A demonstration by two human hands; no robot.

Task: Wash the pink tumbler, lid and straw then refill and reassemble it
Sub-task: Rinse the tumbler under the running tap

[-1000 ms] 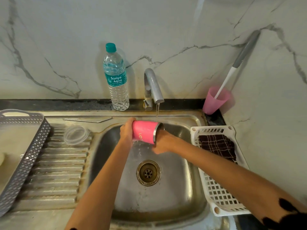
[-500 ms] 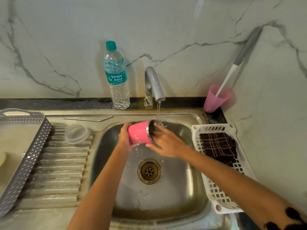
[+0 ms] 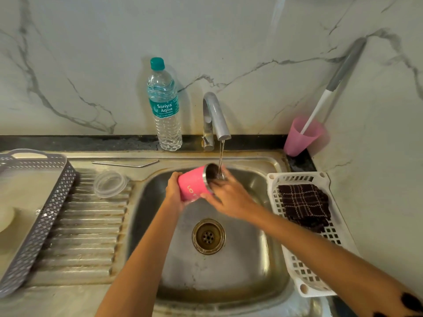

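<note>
Pink tumbler (image 3: 194, 187) tilted under tap stream (image 3: 221, 156), both hands around it.

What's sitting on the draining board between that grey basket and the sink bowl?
In the head view, only a clear round lid lies on the ribbed board between the grey basket and the sink bowl.

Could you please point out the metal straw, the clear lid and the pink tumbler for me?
metal straw (image 3: 124, 165): head view, middle of its shaft.
clear lid (image 3: 110, 184): head view, its centre.
pink tumbler (image 3: 193, 187): head view, its pink side.
</note>
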